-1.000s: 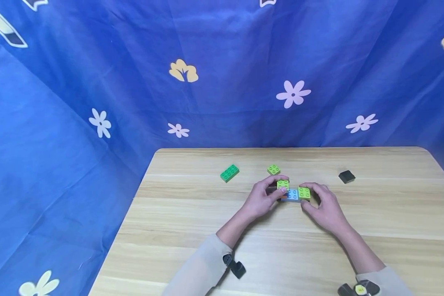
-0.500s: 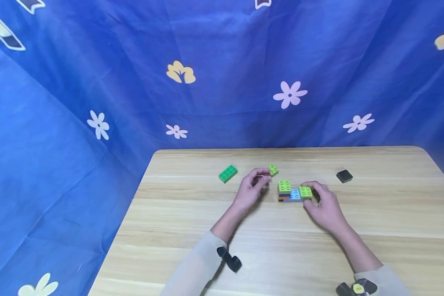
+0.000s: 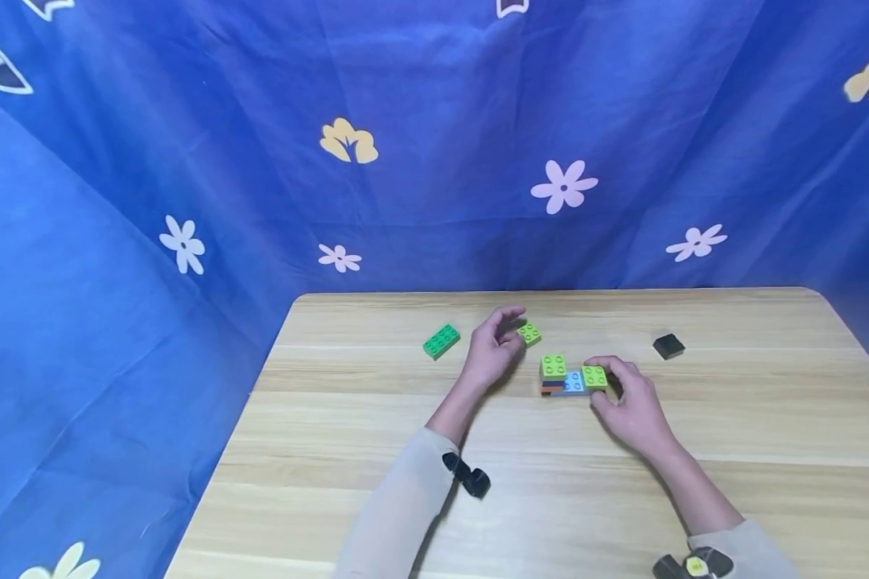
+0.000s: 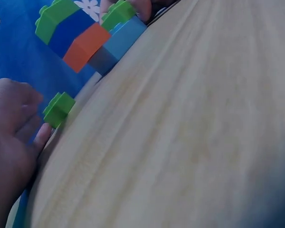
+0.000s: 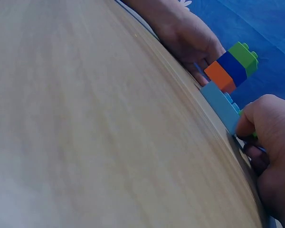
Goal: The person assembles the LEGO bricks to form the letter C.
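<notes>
A light blue brick (image 3: 574,381) lies on the table as the base of a small build. On its left end rise an orange brick (image 4: 87,46), a dark blue brick (image 4: 71,31) and a lime brick on top (image 3: 553,367). Another lime brick (image 3: 595,377) sits on its right end, pinched between the thumb and fingers of my right hand (image 3: 636,408). Farther back, my left hand (image 3: 491,351) reaches beside a loose lime brick (image 4: 58,109). Its thumb tip is right at that brick's edge, and the fingers extend past it without closing round it.
A green brick (image 3: 442,342) lies left of my left hand. Off to the right is a black brick-like block (image 3: 669,346). A blue patterned cloth (image 3: 434,161) hangs behind the wooden table (image 3: 376,418) and along its left side.
My left hand has let go of the stack at the build's left end and moved back and left to the loose lime brick. My right hand stays at the build's right end.
</notes>
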Motion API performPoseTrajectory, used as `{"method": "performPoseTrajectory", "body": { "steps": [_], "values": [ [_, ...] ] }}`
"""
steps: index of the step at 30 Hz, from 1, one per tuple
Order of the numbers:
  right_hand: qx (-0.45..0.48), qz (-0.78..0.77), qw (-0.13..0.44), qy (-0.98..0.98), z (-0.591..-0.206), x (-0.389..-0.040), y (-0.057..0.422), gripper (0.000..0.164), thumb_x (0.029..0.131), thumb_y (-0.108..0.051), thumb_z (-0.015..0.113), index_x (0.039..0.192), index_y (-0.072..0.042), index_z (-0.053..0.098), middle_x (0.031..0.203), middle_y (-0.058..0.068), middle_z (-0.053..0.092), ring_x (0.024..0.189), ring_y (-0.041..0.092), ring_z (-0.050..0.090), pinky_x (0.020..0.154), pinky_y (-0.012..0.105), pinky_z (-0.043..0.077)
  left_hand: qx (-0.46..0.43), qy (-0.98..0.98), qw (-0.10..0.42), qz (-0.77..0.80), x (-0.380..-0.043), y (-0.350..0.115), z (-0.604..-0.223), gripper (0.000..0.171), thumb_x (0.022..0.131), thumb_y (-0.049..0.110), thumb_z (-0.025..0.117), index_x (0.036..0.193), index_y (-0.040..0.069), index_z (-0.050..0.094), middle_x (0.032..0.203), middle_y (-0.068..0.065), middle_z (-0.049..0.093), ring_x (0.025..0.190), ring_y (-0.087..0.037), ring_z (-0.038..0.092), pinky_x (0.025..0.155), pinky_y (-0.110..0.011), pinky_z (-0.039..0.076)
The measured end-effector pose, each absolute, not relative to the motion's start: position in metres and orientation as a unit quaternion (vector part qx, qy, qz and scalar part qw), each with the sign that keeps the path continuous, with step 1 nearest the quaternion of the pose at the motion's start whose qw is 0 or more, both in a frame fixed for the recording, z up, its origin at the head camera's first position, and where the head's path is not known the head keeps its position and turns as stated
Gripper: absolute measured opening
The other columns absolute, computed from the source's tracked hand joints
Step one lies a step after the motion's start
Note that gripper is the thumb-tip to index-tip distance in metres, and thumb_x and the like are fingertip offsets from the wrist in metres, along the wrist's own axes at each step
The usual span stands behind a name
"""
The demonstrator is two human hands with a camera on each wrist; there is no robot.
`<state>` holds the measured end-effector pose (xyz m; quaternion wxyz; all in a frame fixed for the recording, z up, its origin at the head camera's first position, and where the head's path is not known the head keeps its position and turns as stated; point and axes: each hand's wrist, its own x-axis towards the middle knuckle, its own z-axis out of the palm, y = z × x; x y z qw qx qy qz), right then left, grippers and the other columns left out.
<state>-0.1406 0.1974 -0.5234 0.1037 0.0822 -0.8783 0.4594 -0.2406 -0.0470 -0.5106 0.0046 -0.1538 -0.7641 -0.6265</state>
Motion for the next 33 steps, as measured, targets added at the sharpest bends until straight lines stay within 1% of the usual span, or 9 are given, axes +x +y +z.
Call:
{"method": "performPoseTrajectory", "body": {
  "steps": [3, 5, 12, 14, 18, 23, 25, 29, 33],
  "values": [
    [0.082, 0.462, 0.096, -0.878, -0.523, -0.140, 0.195, 0.052, 0.081, 0.011, 0.070, 0.129, -0.008, 0.068, 0.124, 0.018, 0.068, 0.116, 0.034, 0.060, 0.101, 0.044, 0.051, -0.184, -0.811, 0.003, -0.555, -0.239, -0.048, -0.510, 0.056, 0.090, -0.012, 0.066, 0.142, 0.007, 0.063, 0.141, -0.012, 0.067, 0.129, -0.023, 0.065, 0.108, -0.025, 0.051],
    [0.083, 0.461, 0.097, -0.878, -0.521, -0.140, 0.195, 0.052, 0.081, 0.011, 0.070, 0.129, -0.008, 0.069, 0.123, 0.018, 0.067, 0.117, 0.035, 0.061, 0.101, 0.047, 0.051, -0.201, -0.837, 0.008, -0.509, -0.237, -0.048, -0.509, 0.053, 0.091, -0.009, 0.070, 0.141, 0.009, 0.065, 0.139, -0.009, 0.068, 0.128, -0.020, 0.064, 0.109, -0.024, 0.050],
    [0.087, 0.461, 0.105, -0.877, -0.521, -0.142, 0.195, 0.053, 0.080, 0.012, 0.071, 0.128, -0.009, 0.069, 0.120, 0.016, 0.069, 0.112, 0.031, 0.061, 0.097, 0.039, 0.049, -0.220, -0.863, 0.031, -0.454, -0.233, -0.047, -0.511, 0.043, 0.091, 0.002, 0.080, 0.131, 0.012, 0.070, 0.130, -0.005, 0.069, 0.118, -0.019, 0.065, 0.103, -0.030, 0.053],
    [0.086, 0.461, 0.105, -0.877, -0.521, -0.141, 0.195, 0.053, 0.080, 0.012, 0.071, 0.129, -0.009, 0.069, 0.120, 0.016, 0.069, 0.112, 0.031, 0.061, 0.097, 0.039, 0.049, -0.216, -0.846, 0.029, -0.487, -0.233, -0.046, -0.512, 0.041, 0.091, 0.002, 0.081, 0.129, 0.011, 0.070, 0.128, -0.006, 0.070, 0.117, -0.020, 0.065, 0.104, -0.031, 0.053],
    [0.087, 0.460, 0.106, -0.877, -0.522, -0.140, 0.196, 0.054, 0.080, 0.012, 0.071, 0.129, -0.009, 0.069, 0.121, 0.017, 0.069, 0.113, 0.033, 0.061, 0.097, 0.037, 0.049, -0.190, -0.787, 0.034, -0.586, -0.232, -0.044, -0.513, 0.035, 0.091, 0.006, 0.083, 0.125, 0.009, 0.072, 0.124, -0.006, 0.072, 0.110, -0.021, 0.068, 0.097, -0.032, 0.057],
    [0.091, 0.455, 0.110, -0.879, -0.523, -0.141, 0.197, 0.054, 0.080, 0.012, 0.071, 0.129, -0.009, 0.069, 0.120, 0.017, 0.068, 0.111, 0.032, 0.060, 0.095, 0.036, 0.049, -0.153, -0.705, 0.077, -0.688, -0.227, -0.042, -0.509, 0.038, 0.087, 0.003, 0.086, 0.123, 0.005, 0.072, 0.128, -0.009, 0.069, 0.110, -0.020, 0.068, 0.092, -0.031, 0.059],
    [0.091, 0.454, 0.110, -0.879, -0.523, -0.141, 0.197, 0.054, 0.080, 0.013, 0.071, 0.129, -0.008, 0.069, 0.119, 0.016, 0.069, 0.110, 0.031, 0.060, 0.094, 0.038, 0.049, -0.146, -0.668, 0.084, -0.725, -0.225, -0.041, -0.507, 0.041, 0.085, -0.002, 0.086, 0.124, 0.001, 0.071, 0.133, -0.013, 0.066, 0.113, -0.021, 0.067, 0.095, -0.030, 0.059],
    [0.094, 0.456, 0.108, -0.878, -0.522, -0.141, 0.197, 0.053, 0.080, 0.012, 0.070, 0.129, -0.008, 0.069, 0.120, 0.017, 0.069, 0.110, 0.031, 0.059, 0.094, 0.042, 0.048, -0.153, -0.605, 0.061, -0.779, -0.216, -0.040, -0.507, 0.039, 0.084, -0.013, 0.081, 0.121, -0.010, 0.068, 0.137, -0.019, 0.061, 0.118, -0.021, 0.066, 0.100, -0.032, 0.058],
    [0.092, 0.458, 0.103, -0.878, -0.522, -0.140, 0.197, 0.052, 0.081, 0.010, 0.070, 0.129, -0.008, 0.068, 0.122, 0.016, 0.069, 0.112, 0.031, 0.058, 0.096, 0.042, 0.047, -0.182, -0.592, 0.050, -0.783, -0.203, -0.037, -0.506, 0.036, 0.084, -0.014, 0.080, 0.118, -0.013, 0.066, 0.136, -0.019, 0.062, 0.120, -0.022, 0.067, 0.103, -0.038, 0.057]
  ]
}}
